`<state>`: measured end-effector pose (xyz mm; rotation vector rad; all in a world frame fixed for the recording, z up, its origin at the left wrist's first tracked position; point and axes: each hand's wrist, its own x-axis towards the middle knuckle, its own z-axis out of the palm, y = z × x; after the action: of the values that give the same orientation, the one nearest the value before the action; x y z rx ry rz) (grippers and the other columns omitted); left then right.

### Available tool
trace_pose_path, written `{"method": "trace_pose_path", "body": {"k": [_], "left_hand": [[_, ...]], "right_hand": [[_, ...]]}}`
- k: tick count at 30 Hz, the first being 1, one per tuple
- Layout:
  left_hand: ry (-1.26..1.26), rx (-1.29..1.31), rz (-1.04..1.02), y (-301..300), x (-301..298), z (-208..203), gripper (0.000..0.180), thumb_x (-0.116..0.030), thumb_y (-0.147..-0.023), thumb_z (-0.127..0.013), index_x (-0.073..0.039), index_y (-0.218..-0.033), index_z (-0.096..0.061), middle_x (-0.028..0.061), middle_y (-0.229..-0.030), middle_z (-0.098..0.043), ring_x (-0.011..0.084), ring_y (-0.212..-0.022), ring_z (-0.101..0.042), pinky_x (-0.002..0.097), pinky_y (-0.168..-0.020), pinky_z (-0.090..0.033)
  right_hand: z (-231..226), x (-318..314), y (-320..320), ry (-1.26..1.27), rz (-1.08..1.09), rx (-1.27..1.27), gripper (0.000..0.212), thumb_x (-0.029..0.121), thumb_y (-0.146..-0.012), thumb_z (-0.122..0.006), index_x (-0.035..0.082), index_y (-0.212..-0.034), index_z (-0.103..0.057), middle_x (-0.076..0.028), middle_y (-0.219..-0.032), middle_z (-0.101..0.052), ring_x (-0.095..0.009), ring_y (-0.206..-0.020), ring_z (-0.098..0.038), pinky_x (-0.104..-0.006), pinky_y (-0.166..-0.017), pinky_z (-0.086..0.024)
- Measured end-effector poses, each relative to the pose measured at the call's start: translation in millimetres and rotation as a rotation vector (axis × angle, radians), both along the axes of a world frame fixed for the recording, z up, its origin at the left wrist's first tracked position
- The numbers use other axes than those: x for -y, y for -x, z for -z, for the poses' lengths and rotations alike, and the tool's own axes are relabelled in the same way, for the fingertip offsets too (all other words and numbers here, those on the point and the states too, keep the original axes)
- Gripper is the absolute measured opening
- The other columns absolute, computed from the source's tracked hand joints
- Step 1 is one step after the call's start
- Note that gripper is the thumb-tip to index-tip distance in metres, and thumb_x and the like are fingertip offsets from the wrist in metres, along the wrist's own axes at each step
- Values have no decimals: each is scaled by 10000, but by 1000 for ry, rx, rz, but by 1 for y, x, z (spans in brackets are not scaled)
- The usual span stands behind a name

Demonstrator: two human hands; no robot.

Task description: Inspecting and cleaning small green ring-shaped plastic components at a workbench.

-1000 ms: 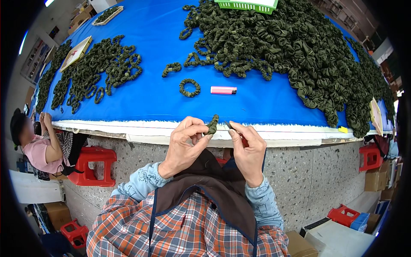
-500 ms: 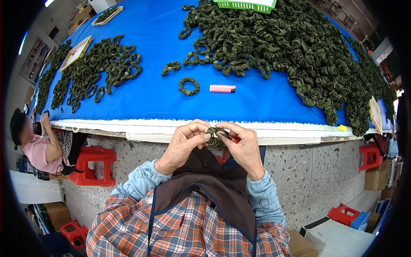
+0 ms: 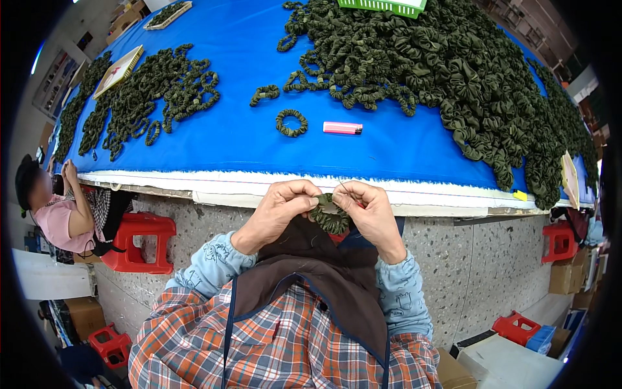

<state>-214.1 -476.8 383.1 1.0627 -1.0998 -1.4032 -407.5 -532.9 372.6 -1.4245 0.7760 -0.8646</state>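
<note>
A small dark green scrunchie (image 3: 332,220) hangs between my hands just in front of the table's near edge. My left hand (image 3: 280,212) pinches its upper left side between thumb and fingers. At its upper right, my right hand (image 3: 370,217) grips the fabric with thumb and forefinger. A bit of something red shows within the right palm, mostly covered by the fingers. On the blue cloth beyond lie a single scrunchie (image 3: 291,123) and a pink lighter (image 3: 343,128).
A big heap of green scrunchies (image 3: 466,91) spreads over the right of the blue-covered table (image 3: 220,139), below a green basket (image 3: 389,6). A smaller pile (image 3: 155,91) lies left. A seated person (image 3: 65,211) works at the left edge, near a red stool (image 3: 139,243).
The scrunchie has turned and now shows its ring hanging below my fingers. The red-handled tool at my right fingers is now largely tucked into the hand. The view has shifted slightly.
</note>
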Motion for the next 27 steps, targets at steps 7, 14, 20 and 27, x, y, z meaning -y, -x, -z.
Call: {"method": "trace_pose_path", "body": {"k": [7, 14, 20, 27], "left_hand": [[-177, -254, -50, 0, 0, 2, 98, -40, -888, -568, -38, -903, -665, -2, -779, -599, 51, -659, -475, 181, -621, -402], [-103, -77, -38, 0, 0, -3, 96, -46, -883, -566, -28, -884, -660, 1, -761, -602, 55, -668, -495, 181, -630, -409], [-153, -36, -9, -3, -1, -4, 97, -52, -883, -567, -29, -864, -659, 8, -763, -605, 60, -663, -505, 183, -628, -422], [-222, -195, 54, -4, 1, -1, 101, -47, -883, -565, -28, -864, -662, 17, -761, -609, 61, -643, -515, 176, -600, -444]], "right_hand": [[-8, -11, -9, 266, 167, -100, 171, 64, -815, -725, 64, -985, -722, 22, -714, -555, -79, -573, -403, -219, -533, -341], [-20, -9, 0, 659, 149, -409, 246, 126, -753, -779, 139, -998, -755, 31, -695, -489, -117, -554, -396, -258, -518, -349], [-15, -2, 3, 763, 120, -356, 314, 79, -712, -792, 149, -1017, -772, 20, -665, -489, -110, -559, -378, -250, -510, -327], [-11, -1, 5, 822, 135, -330, 251, 142, -718, -792, 156, -967, -761, 34, -675, -469, -119, -571, -405, -269, -526, -349]]}}
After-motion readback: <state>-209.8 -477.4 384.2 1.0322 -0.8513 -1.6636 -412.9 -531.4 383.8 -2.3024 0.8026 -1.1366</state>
